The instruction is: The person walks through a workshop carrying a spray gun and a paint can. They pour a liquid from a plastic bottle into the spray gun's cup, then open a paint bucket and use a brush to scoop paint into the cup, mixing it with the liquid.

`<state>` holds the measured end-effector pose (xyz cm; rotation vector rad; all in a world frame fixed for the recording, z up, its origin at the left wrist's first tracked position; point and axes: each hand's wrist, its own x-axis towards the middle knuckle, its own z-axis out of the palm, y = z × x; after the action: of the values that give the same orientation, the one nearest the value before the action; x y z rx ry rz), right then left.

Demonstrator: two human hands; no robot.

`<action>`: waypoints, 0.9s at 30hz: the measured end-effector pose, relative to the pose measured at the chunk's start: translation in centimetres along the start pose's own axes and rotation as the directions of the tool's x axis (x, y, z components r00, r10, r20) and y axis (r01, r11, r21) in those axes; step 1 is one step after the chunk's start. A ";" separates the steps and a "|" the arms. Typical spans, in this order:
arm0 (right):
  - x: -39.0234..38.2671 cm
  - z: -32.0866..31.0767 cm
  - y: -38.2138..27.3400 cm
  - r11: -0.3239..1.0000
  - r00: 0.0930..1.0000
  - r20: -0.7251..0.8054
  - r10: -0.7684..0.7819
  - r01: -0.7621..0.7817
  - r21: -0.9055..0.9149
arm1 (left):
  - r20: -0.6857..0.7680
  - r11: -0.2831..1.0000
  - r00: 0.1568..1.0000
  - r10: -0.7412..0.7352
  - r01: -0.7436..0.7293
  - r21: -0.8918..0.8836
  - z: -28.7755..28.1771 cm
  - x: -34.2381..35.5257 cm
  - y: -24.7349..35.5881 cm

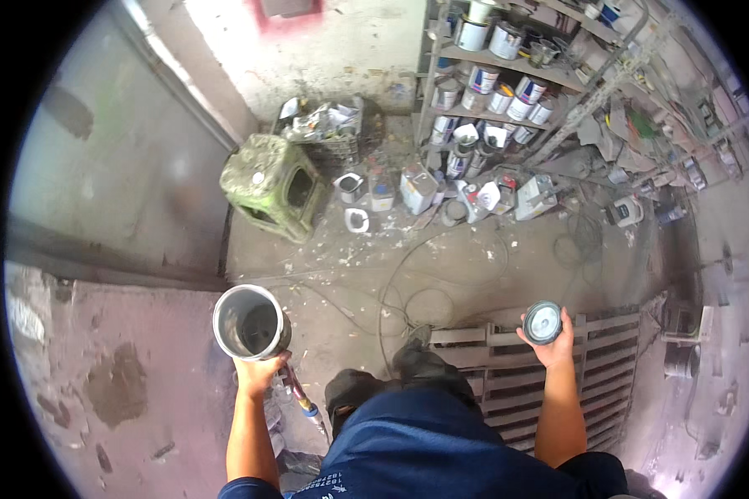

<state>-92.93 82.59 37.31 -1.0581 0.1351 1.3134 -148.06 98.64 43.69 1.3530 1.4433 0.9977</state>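
At the left, my left hand (pixel 260 374) is closed around a spray gun (pixel 294 389) with a large, grey-white open paint cup (pixel 223 324) on it. I look down into the cup, where the bottom is dark grey; I cannot tell how much liquid is in it. A metal fitting (pixel 311 412) sticks out below the hand. Out to the right, my right hand (pixel 559 348) grips a round screw lid (pixel 544 323) with a dark rim and a pale, whitish face. Cup and lid are well apart, with my body between them.
A slatted pallet (pixel 516 362) stands by my right arm. An air hose (pixel 383 303) coils across the floor. A green box-like stool (pixel 262 179), a crate of crumpled waste (pixel 329 141) and several cans stand ahead. Shelves (pixel 508 60) hold paint cans. A stained pinkish surface (pixel 166 349) lies left.
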 end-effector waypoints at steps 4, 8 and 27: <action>2.1 0.3 -3.3 0.997 0.997 0.023 -0.077 0.077 0.008 | 0.096 0.993 0.995 -0.023 0.034 -0.112 4.4 6.2 0.8; 3.2 1.2 -4.3 0.987 0.990 -0.045 -0.134 0.138 0.084 | 0.260 0.999 0.966 0.007 0.004 -0.042 7.5 13.0 -0.4; 12.8 -0.8 -10.4 0.927 0.939 -0.317 -0.134 0.231 0.295 | 0.539 0.973 0.820 0.190 -0.231 0.008 31.0 32.2 0.5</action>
<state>-79.90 92.39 34.68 -0.9448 0.4520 0.9182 -118.31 130.23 33.03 1.7089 0.9228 0.6222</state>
